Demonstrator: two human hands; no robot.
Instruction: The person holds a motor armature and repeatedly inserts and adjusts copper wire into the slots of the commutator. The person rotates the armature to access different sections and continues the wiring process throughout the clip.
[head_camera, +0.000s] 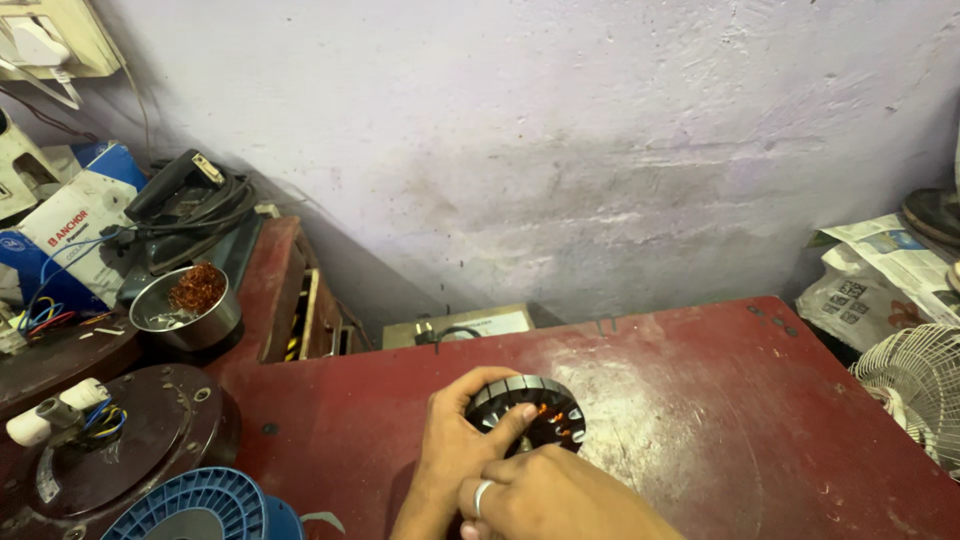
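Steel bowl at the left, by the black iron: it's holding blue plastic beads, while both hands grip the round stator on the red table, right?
Not beads: the head view shows the steel bowl holding a tangle of copper wire. The rest stands: left hand and right hand grip the stator on the red table.

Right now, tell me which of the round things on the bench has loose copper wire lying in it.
The steel bowl at the far left, by the black clothes iron, holds a tangle of copper wire. The blue spool shows none, and the stator in the hands has wound coils.
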